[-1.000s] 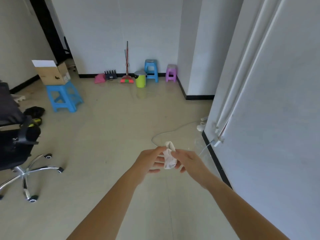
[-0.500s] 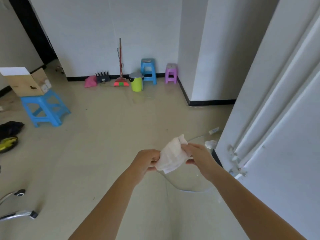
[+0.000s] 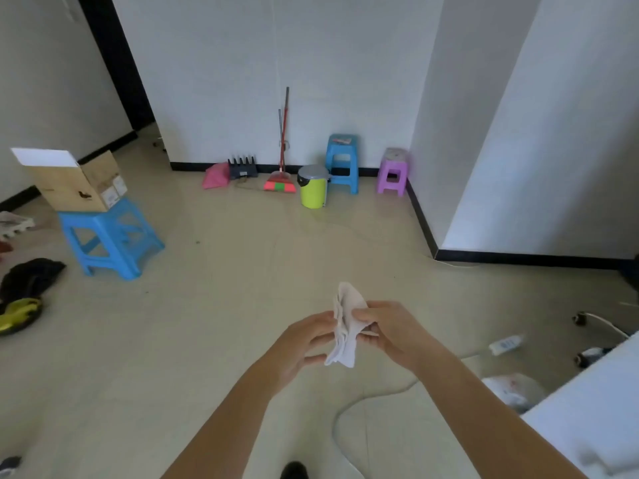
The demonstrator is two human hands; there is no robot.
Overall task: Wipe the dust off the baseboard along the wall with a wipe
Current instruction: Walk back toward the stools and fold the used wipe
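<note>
Head view: beige floor (image 3: 214,305) lies open between white walls edged by black baseboard (image 3: 518,258); a blue stool (image 3: 342,160) and green bin (image 3: 313,188) stand by the far wall. Mid-room, left hand (image 3: 304,344) and right hand (image 3: 396,331) both pinch a white wipe (image 3: 345,326), well apart from the baseboard.

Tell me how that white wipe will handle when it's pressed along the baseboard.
Probably floppy: the wipe hangs in soft folds between left hand and right hand. Likely very light, since fingertips alone hold it. It would probably mould to the black baseboard rather than slide stiffly.
</note>
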